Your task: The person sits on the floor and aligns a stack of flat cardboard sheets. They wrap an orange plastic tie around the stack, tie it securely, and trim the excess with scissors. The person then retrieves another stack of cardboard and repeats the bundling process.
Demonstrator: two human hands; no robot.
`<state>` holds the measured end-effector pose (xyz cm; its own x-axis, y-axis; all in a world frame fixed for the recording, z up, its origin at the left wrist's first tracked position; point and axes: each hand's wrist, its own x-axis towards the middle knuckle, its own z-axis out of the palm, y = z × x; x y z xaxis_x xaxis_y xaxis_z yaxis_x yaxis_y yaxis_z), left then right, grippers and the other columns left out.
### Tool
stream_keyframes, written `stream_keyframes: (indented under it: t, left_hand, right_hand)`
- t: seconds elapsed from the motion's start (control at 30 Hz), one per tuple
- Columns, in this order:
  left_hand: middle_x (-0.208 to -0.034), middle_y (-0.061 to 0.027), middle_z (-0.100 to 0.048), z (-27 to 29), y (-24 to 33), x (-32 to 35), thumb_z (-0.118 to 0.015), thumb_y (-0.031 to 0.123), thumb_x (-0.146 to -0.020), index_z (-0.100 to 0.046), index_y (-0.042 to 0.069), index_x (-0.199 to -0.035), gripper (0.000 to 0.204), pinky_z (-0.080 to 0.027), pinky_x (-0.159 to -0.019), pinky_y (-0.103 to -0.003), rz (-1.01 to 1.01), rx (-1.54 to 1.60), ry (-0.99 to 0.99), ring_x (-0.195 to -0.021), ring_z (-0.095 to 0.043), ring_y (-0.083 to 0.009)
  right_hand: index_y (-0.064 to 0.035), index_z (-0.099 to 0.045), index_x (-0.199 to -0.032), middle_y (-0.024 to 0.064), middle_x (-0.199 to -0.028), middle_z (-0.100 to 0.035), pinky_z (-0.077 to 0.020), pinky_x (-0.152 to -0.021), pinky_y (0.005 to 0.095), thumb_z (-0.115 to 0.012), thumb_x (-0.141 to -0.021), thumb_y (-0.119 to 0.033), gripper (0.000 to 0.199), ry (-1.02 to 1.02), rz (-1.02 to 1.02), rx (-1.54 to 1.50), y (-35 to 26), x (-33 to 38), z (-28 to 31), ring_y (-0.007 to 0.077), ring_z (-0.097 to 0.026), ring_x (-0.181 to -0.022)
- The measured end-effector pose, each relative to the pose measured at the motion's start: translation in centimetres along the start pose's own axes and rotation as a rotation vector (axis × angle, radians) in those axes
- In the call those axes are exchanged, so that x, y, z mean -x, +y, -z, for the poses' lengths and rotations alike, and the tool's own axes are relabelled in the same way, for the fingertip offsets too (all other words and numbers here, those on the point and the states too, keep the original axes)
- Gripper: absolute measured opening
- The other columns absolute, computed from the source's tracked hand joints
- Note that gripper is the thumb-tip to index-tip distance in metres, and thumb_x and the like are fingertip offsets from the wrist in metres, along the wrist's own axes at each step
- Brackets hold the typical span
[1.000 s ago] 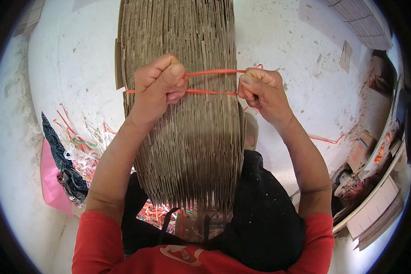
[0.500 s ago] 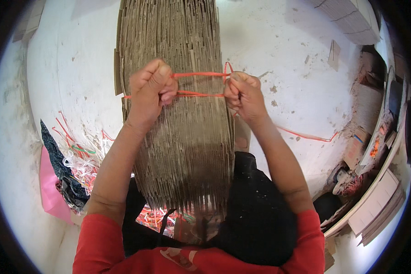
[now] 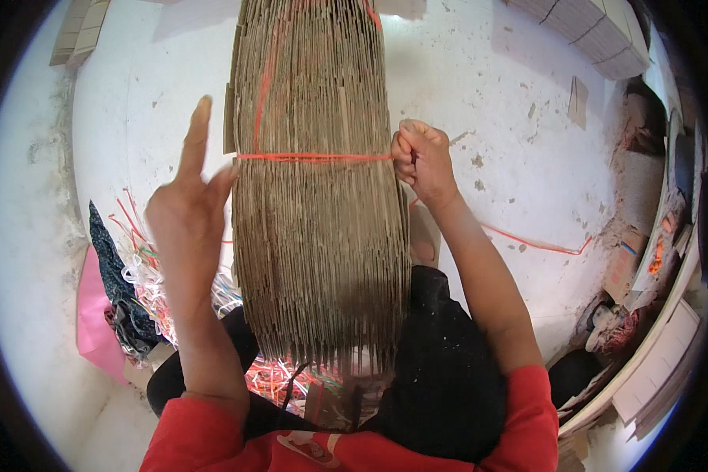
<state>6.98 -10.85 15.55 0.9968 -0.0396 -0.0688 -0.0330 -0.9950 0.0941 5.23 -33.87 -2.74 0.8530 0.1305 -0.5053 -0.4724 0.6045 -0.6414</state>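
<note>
A long bundle of flat cardboard sheets (image 3: 322,252) stands on edge between my legs, its packed edges facing up. Across it runs a red plastic strap (image 3: 315,157), pulled straight from one side to the other. My right hand (image 3: 423,157) is closed in a fist on the strap at the bundle's right side. Off the left side, my left hand (image 3: 187,208) is held open, index finger stretched forward and thumb apart, with nothing seen in it. A loose length of red strap lies blurred over the far part of the bundle.
Tangled strap scraps (image 3: 153,295) lie at the left beside a pink sheet (image 3: 98,322) and dark patterned cloth (image 3: 110,244). Another red strap (image 3: 535,242) trails across the pale floor on the right. Cardboard stacks (image 3: 582,31) stand far right; clutter lines the right edge.
My left hand has let go of the strap and moved left off the bundle, its fingers opening. The strap's loose end has fallen over the far part. My right hand stays at the right side.
</note>
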Motion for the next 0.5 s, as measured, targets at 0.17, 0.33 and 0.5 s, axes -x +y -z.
stream_keyframes:
  t: [0.17,0.33,0.5]
  left_hand:
    - [-0.074,-0.0047,-0.061,-2.1,3.8,3.5,-0.064,0.007,-0.073,-0.055,0.011,-0.122,0.05,-0.051,-0.075,-0.03,-0.607,0.213,0.13,-0.069,-0.06,-0.0205]
    - [-0.096,-0.0097,-0.064,-7.4,3.0,-2.3,-0.056,0.01,-0.076,-0.058,0.008,-0.111,0.035,-0.049,-0.081,-0.035,-0.777,-0.075,0.2,-0.088,-0.062,-0.0236]
    - [-0.079,-0.0114,-0.059,-9.5,-2.2,-1.5,-0.06,0.006,-0.079,-0.054,0.005,-0.114,0.036,-0.048,-0.069,-0.035,-0.652,0.466,-0.167,-0.072,-0.059,-0.0266]
  right_hand:
    - [-0.0104,-0.041,-0.062,-0.0002,-0.055,-0.042,-0.021,-0.033,0.0198,-0.051,-0.09,-0.021,0.032,0.014,0.0,0.029,0.1,-0.2,-1.1,0.0051,-0.029,-0.038]
    - [-0.0102,-0.04,-0.062,0.0007,-0.054,-0.041,-0.0199,-0.032,0.0204,-0.052,-0.09,-0.022,0.032,-0.021,0.012,0.006,0.1,-0.6,-0.9,0.0054,-0.028,-0.038]
    - [-0.0098,-0.039,-0.061,0.0011,-0.052,-0.04,-0.0206,-0.032,0.021,-0.052,-0.09,-0.021,0.033,0.011,-0.005,0.016,0.3,-0.3,-0.9,0.006,-0.027,-0.037]
